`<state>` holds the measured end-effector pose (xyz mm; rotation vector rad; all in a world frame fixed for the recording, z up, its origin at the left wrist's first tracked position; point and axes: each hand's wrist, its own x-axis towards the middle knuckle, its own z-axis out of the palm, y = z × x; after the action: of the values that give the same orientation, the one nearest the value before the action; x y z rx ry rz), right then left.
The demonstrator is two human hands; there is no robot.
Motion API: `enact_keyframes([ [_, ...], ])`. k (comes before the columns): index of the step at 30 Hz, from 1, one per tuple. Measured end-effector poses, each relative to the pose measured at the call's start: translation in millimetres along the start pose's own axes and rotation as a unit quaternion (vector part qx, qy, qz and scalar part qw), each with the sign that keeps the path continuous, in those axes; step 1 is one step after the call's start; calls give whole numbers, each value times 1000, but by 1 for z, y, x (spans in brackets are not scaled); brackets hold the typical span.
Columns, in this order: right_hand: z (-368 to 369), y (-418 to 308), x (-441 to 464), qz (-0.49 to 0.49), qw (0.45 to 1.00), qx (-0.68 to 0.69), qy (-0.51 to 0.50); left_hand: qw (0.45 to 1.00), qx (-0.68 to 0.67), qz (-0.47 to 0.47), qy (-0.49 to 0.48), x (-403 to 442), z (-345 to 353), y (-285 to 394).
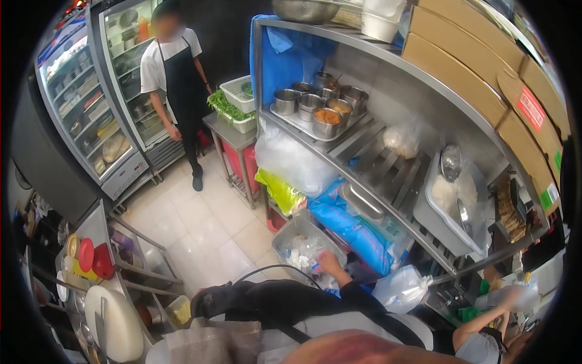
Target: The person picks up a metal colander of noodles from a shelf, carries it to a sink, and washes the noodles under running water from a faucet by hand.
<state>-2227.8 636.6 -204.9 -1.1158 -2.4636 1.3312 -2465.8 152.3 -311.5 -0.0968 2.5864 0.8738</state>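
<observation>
"Unclear at the bottom?"
"Yes. Can't follow the bare arm (370,350) or the blurred cloth (233,340) past the lower edge."
"And at the bin (280,246)?"
"Can't make out the fingertips of the hand (330,263), nor sort the small contents."
"Up top?"
"Can't see all of the steel bowl (306,10) or boxes (451,76): cut off above. Can't read the red label (530,109): too small."
"At right?"
"Can't identify the blur (524,297) by the raised hand (510,298)."

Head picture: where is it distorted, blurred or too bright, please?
Head view: lens distortion curves the top shelf and the image edges are black; the forearm at the bottom is soft, the standing person's face is blurred; floor tiles show pale glare.
</observation>
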Motion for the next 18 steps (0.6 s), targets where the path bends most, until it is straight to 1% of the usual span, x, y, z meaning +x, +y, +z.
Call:
enact_keyframes([
  [1,-10,-31,39,-183,980,45,62,1000,6,9,-5,14,2,13],
  [2,-49,-116,54,-177,979,92,42,1000,15,18,-10,30,3,25],
  [3,-95,-209,50,-227,968,59,93,999,23,32,-15,48,6,39],
  [4,-124,-253,71,-294,944,82,122,998,29,47,-20,67,9,54],
  [5,-167,-329,55,-355,916,69,176,997,34,64,-25,87,13,67],
  [6,-201,-390,43,-415,874,43,250,995,38,84,-29,109,16,83],
  [7,-225,-433,46,-467,822,13,326,993,36,109,-32,129,19,99],
  [8,-243,-476,48,-463,805,0,371,990,39,132,-35,152,19,116],
  [9,-261,-522,48,-459,802,-1,382,986,37,157,-39,173,18,135],
  [10,-278,-555,66,-410,830,-16,379,982,30,184,-40,194,20,154],
  [12,-319,-610,129,-369,834,-123,392,973,-8,224,-51,226,22,196],
  [13,-330,-635,158,-409,817,-130,385,969,-50,237,-54,236,26,221],
  [14,-339,-653,186,-450,798,-139,376,962,-91,251,-59,246,31,246],
  [15,-354,-663,220,-407,822,-146,371,953,-134,264,-61,256,35,270],
  [17,-373,-662,285,-318,865,-152,357,938,-189,266,-117,293,51,305],
  [18,-375,-664,297,-321,871,-127,351,930,-213,262,-146,306,59,316],
])
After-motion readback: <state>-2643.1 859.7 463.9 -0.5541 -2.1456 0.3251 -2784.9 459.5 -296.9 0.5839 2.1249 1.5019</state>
